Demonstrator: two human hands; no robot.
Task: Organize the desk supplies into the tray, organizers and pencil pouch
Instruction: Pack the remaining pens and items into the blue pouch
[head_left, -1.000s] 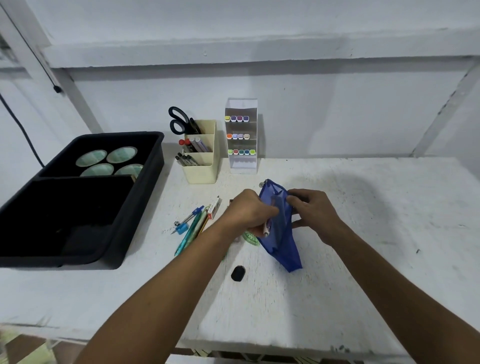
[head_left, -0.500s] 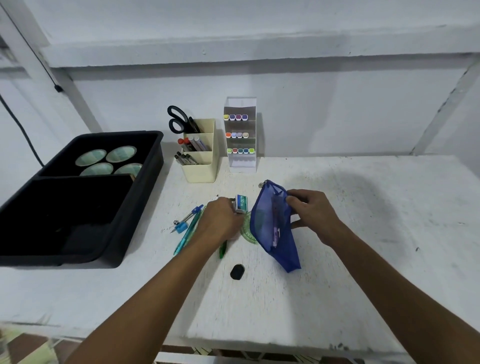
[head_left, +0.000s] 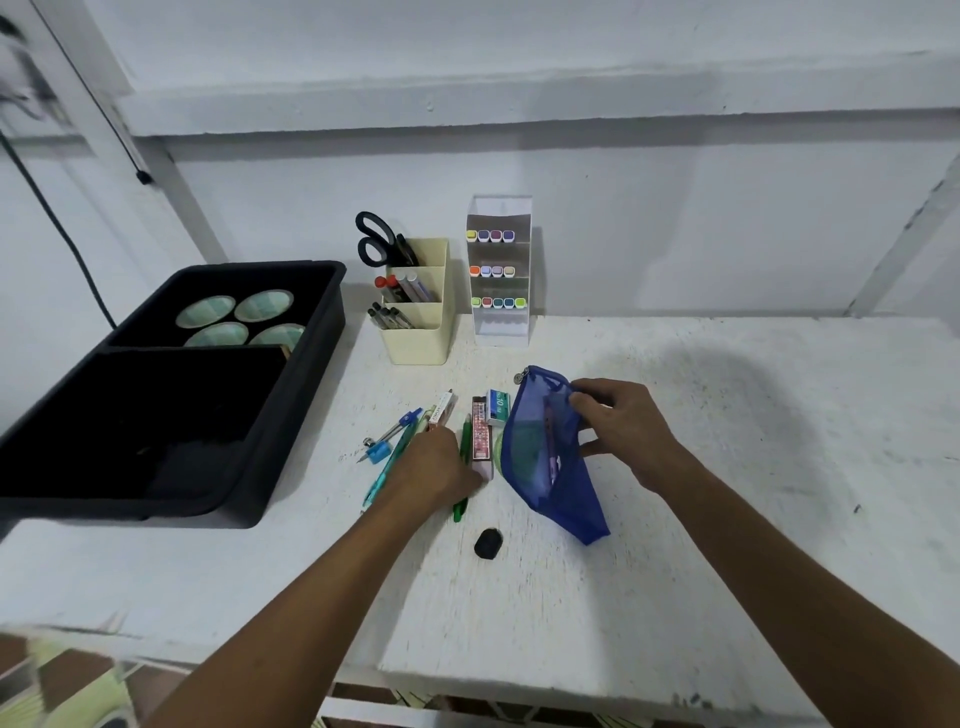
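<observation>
My right hand (head_left: 618, 431) pinches the rim of a blue mesh pencil pouch (head_left: 540, 467) and holds its mouth open, tilted to the left; a pen lies inside. My left hand (head_left: 434, 470) lies palm down over the loose supplies on the white desk. Its fingertips are at the lower end of a pink lead case (head_left: 480, 431) and over a green pen (head_left: 461, 506). Whether they pinch either one is hidden. Beside them lie a teal pencil (head_left: 390, 465), a blue compass (head_left: 397, 431), a white-orange stick (head_left: 442, 410), a small blue-white box (head_left: 498, 408) and a black eraser (head_left: 488, 543).
A black tray (head_left: 291, 436) with tape rolls (head_left: 234, 317) in its far section stands at the left. A yellow organizer (head_left: 421, 338) with pens and scissors (head_left: 375, 239) and a clear marker rack (head_left: 500, 270) stand at the back wall. The desk's front edge is near.
My left hand left the pouch's mouth, where a pen now lies inside, and moved left and down onto the loose pens. My right hand kept hold of the pouch.
</observation>
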